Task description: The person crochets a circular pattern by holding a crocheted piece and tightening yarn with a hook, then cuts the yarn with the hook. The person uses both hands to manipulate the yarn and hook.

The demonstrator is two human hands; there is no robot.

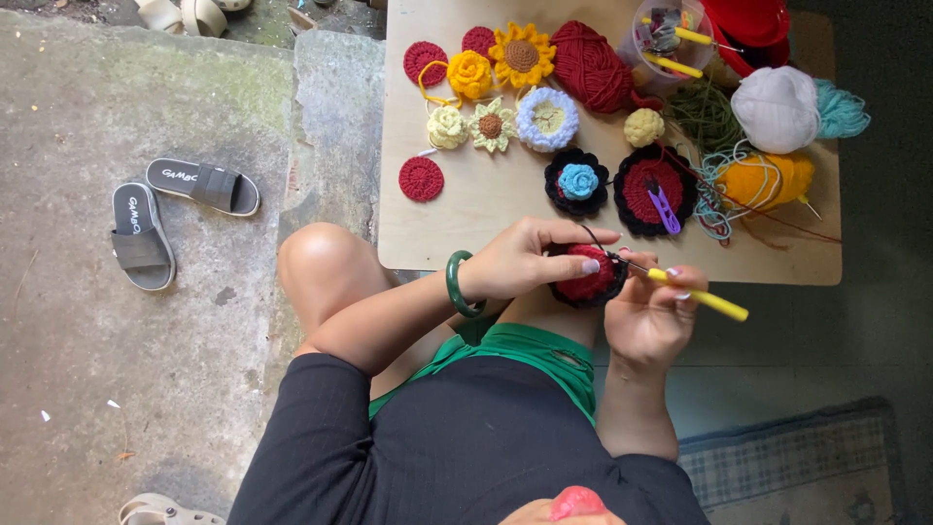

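At frame centre, the left hand point(525, 261) pinches a red-and-black crochet piece point(588, 277); the right hand point(653, 313) grips a yellow hook point(695, 295). The taut yarn, barely visible, could probably snag and slip a loop.

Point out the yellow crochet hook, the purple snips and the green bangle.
yellow crochet hook point(702, 297), head view, middle of its handle.
purple snips point(665, 210), head view, on the handles.
green bangle point(454, 285), head view, outer edge at the wrist.

Bare table edge point(466, 243) lies open ahead; crocheted flowers point(579, 183) and yarn balls point(777, 109) crowd beyond.
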